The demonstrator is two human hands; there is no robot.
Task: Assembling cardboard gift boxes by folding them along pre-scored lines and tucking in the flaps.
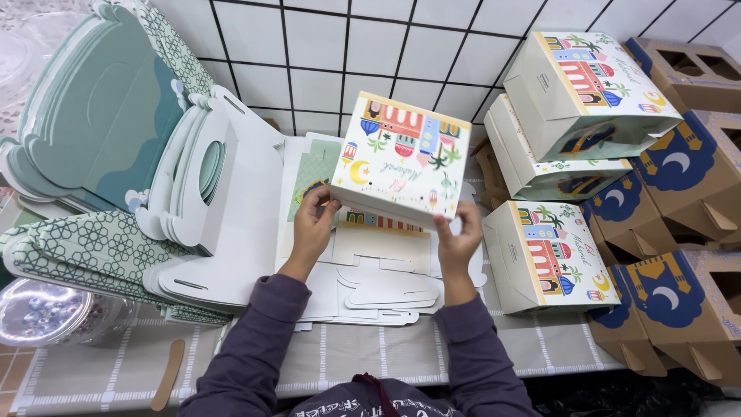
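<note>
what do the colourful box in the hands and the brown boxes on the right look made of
The colourful box, held between the left hand and right hand, looks like thin white paperboard with a smooth printed face: crisp folds, white flap edges. The brown boxes look like unbleached kraft card, matte, with dark blue printed patches and cut-out openings. Whether either is corrugated cannot be told.

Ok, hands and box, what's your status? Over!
Left hand and right hand both gripping the colourful box, lifted above the flat white cutouts. Finished boxes stacked to the right, not touching. Nothing blocking.
</note>
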